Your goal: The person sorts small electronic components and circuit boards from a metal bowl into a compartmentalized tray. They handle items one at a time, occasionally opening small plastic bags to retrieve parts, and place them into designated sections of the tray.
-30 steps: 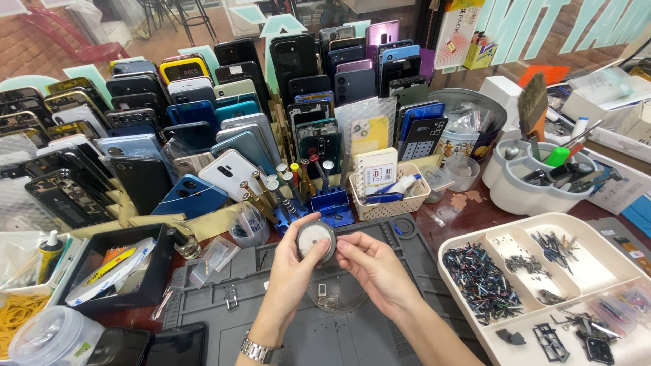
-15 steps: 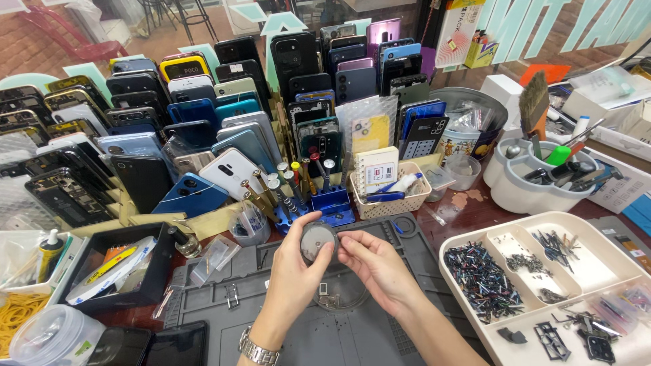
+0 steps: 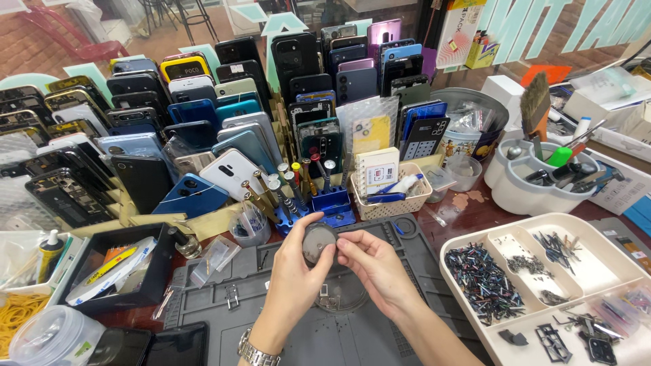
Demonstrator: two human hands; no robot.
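Note:
My left hand (image 3: 293, 274) holds a small round dark disc (image 3: 317, 242) by its edge, lifted above the grey work mat (image 3: 224, 305). My right hand (image 3: 374, 266) pinches the disc's right rim with thumb and forefinger. A metal watch sits on my left wrist (image 3: 258, 352). Under the hands a clear round lid (image 3: 339, 298) and a small chip (image 3: 324, 290) lie on the mat.
A blue screwdriver stand (image 3: 319, 200) and a small basket (image 3: 393, 193) stand just beyond the hands. Rows of phone back covers (image 3: 203, 129) fill the back. A white parts tray (image 3: 542, 285) with several screws lies right, a black box (image 3: 115, 271) left.
Both hands have stayed over the mat; the disc has turned slightly between the fingers and shows a darker face.

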